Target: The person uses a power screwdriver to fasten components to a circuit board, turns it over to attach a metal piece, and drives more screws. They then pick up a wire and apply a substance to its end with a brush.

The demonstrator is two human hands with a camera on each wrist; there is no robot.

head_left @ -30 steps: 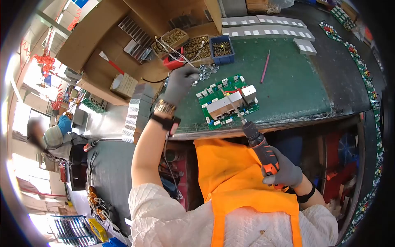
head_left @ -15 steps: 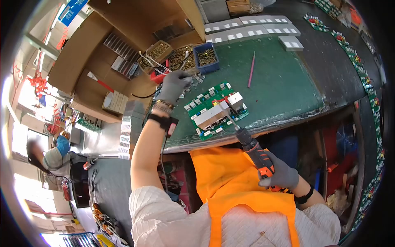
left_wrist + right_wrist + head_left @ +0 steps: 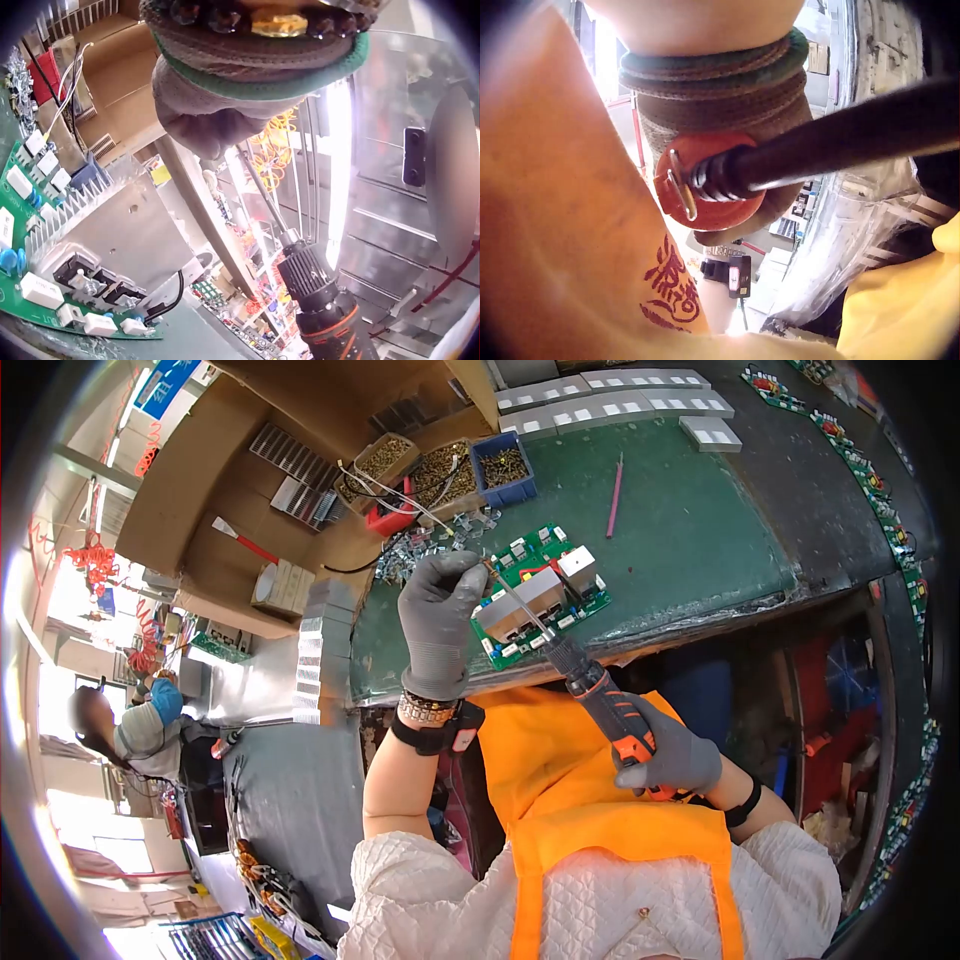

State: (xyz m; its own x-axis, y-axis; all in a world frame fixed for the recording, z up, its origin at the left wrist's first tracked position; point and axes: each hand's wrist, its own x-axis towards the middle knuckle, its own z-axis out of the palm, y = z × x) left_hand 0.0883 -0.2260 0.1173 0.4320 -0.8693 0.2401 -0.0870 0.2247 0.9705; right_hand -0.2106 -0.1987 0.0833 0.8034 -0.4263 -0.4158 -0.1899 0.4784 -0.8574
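green-topped bench [image 3: 690, 500] | grey bench [image 3: 300, 790], left | apparently windows [image 3: 57, 710], far left, glaring | bright strip light [image 3: 340, 150]

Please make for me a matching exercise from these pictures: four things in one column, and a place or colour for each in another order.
1. power screwdriver
2. apron
3. circuit board
4. small bin of metal parts

A. blue
B. green, with white components
C. in the right hand
D. orange

Pairs: 1-C, 2-D, 3-B, 4-A
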